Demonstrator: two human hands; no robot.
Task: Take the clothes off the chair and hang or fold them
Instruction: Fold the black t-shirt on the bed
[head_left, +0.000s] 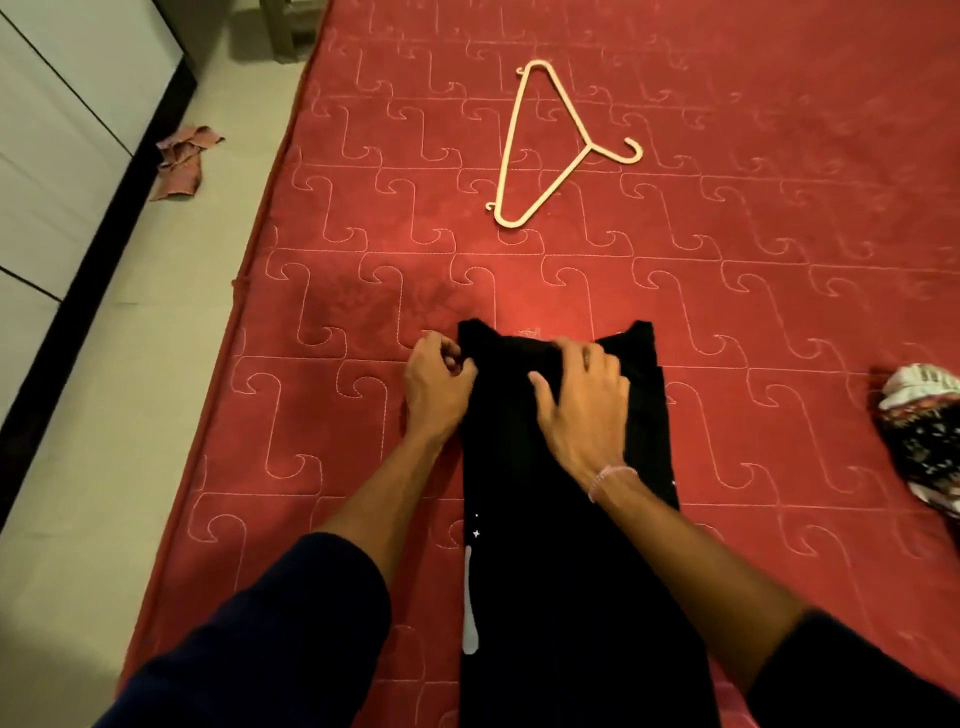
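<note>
A black garment (561, 561), folded into a long narrow strip, lies on the red quilted mattress (363, 244) in front of me. My left hand (436, 384) pinches its upper left edge with curled fingers. My right hand (582, 400) lies on the upper part of the cloth, fingers bent into the fabric near the collar. A cream plastic hanger (550, 150) lies flat on the mattress farther away, apart from the garment.
A crumpled black and white patterned cloth (924, 441) sits at the mattress's right edge. On the pale tiled floor (104, 415) to the left lies a reddish rag (184, 161), beside a white cabinet (62, 130) with a dark base.
</note>
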